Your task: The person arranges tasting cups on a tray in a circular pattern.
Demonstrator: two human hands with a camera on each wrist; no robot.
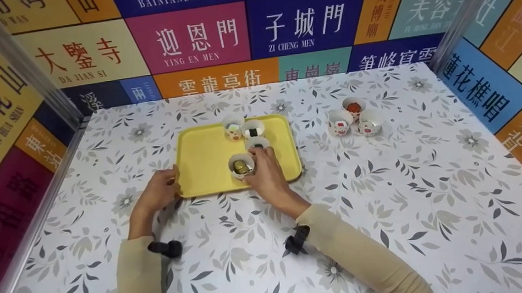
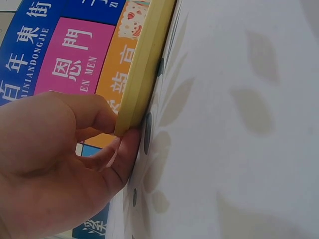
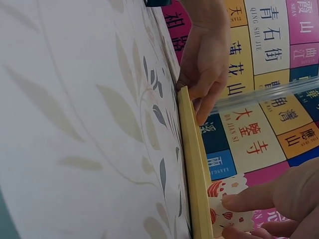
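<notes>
Facing coloured wall panels [image 1: 188, 37] bearing Chinese characters and "YING EN MEN," "ZI CHENG MEN" and "DA JIAN SI." Working at a leaf-print table [image 1: 430, 199]. With left hand [image 1: 156, 190], pinching a yellow tray [image 1: 202, 160] near its front-left corner. With right hand [image 1: 267, 173], gripping a gold-filled cup [image 1: 236, 174] at the tray's near side, just beside three patterned cups [image 1: 233, 133] on it. Showing three other cups [image 1: 368, 129] clustered well apart, to the right.

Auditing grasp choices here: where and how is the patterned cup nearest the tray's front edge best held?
Probably pinch the cup by its outer wall, coming from the right front, as the right hand does. It stands upright, mouth open over golden contents, and another cup sits close behind.
</notes>
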